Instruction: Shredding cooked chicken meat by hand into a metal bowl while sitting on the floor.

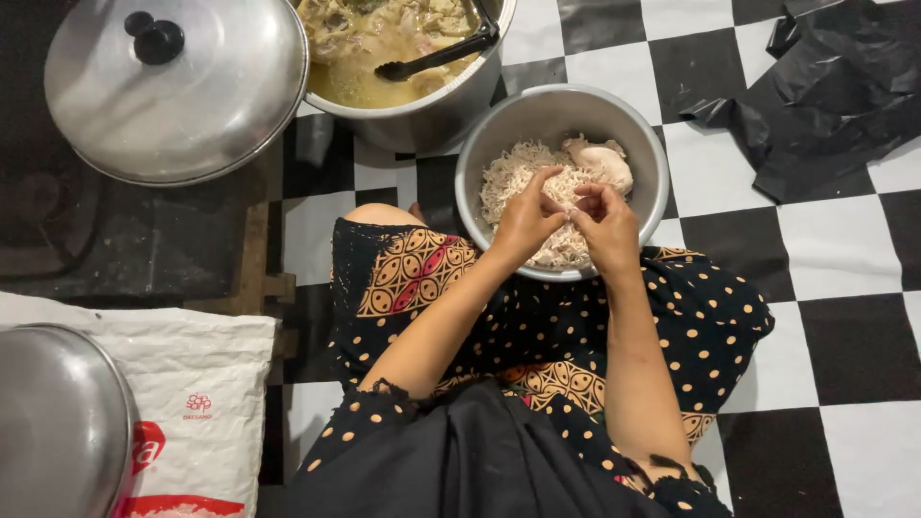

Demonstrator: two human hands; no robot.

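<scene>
Left hand [526, 223] and right hand [604, 223] meet fingertip to fingertip, pinching a small piece of shredded chicken [523, 173]. Both work above the metal bowl [480, 144], which rests against the knee. A whole chicken piece [602, 161] lies at the bowl's far side.

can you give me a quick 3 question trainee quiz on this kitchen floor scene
1. True or false: both hands, left hand and right hand, work over the metal bowl of shredded meat.
2. What lies in the big pot of broth? A) a dark ladle B) a fork C) a whisk
3. Fill in: the unshredded meat piece lies at the bowl's ____ side, away from the person.

Key: 1 true; 2 A, the dark ladle; 3 far
</scene>
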